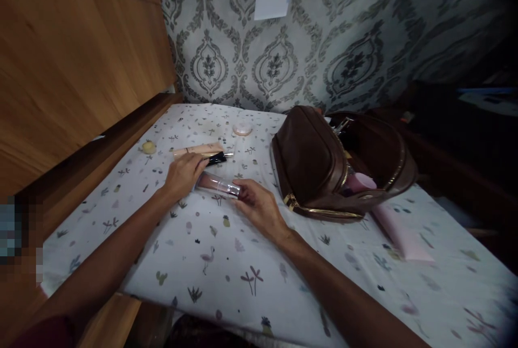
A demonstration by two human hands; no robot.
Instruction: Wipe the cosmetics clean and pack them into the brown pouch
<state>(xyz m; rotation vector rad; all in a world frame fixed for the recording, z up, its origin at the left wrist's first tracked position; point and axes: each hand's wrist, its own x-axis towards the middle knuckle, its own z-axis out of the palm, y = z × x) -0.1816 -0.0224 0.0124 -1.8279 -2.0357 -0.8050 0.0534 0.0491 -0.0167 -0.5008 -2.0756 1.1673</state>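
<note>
Item 1. Clear pink tube (218, 184): lies on its side on the surface (226, 283), near the middle, and is spanned end to end by both hands. It is kept low, apparently so that it is steadied against the cloth while handled.

Item 2. Right hand (259, 207): palm down, fingers drawn together, the fingertips (242, 190) pinched on the tube's silver-capped end.

Item 3. Left hand (184, 174): half closed, knuckles up, fingers curled at the tube's other end. A black-capped stick (217, 158) juts from just beyond the fingertips. Whether the stick or the tube is gripped cannot be told.

Item 4. Beige tube (198, 150): laid flat just behind the left hand, in line with the stick, as though it were set aside within reach.

Item 5. Round compact (242, 129): placed farther back, apart from the hands.

Item 6. Small yellow lump (148, 147): at the left edge of the surface, its nature not made out.

Item 7. Brown bag (319, 167): set to the right of the hands, tipped on its side with the zip open; pink contents (361, 182) are seen at the mouth, judged left open for access.

Item 8. Pale pink tube (400, 236): lies flat beside the bag's mouth.

Item 9. Wooden panel (76, 51) to the left; patterned wallpaper (352, 40) behind, with a white note (272, 4) fixed on it.
</note>
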